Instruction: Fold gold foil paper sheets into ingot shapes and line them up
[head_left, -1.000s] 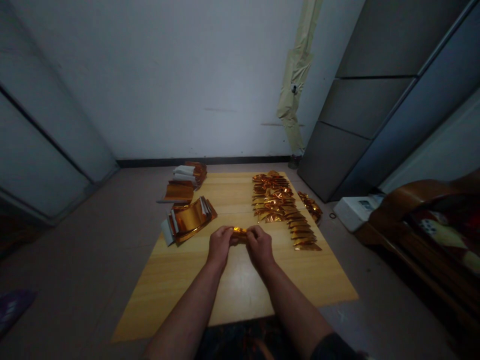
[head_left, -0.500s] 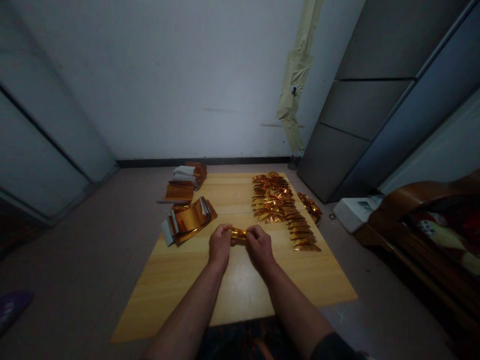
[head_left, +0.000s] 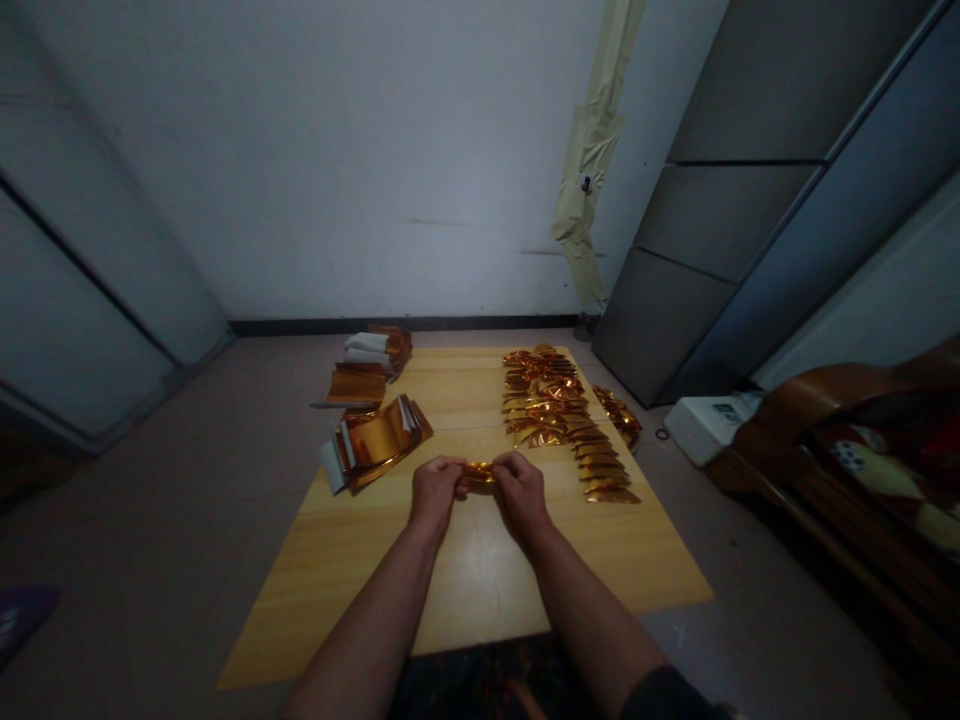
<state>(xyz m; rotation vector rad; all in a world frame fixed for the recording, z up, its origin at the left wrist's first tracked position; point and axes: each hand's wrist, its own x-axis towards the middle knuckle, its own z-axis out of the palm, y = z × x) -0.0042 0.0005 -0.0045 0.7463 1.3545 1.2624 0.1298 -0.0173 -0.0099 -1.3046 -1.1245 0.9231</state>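
Observation:
Between my two hands, over the middle of the wooden table (head_left: 480, 570), is a small folded piece of gold foil paper (head_left: 480, 474). My left hand (head_left: 436, 492) pinches its left end, and my right hand (head_left: 521, 490) grips the right end; the fingers cover both ends. To the left lies a stack of gold foil sheets (head_left: 379, 436) with pale backs, bent into a curve. Rows of folded gold foil pieces (head_left: 544, 395) overlap on the right side, with a shorter row (head_left: 602, 462) running toward me.
More foil sheets (head_left: 358, 384) rest at the table's far left corner. A heap of folded foil (head_left: 619, 415) sits past the right edge. Around the table are a grey refrigerator (head_left: 690, 220), a white box (head_left: 701, 428) and a wooden bench (head_left: 795, 480). A wall (head_left: 375, 180) stands behind.
My left hand has shifted slightly left and down, and more of the gold foil paper shows between my hands. Both hands keep hold of it. The stacks and rows look the same.

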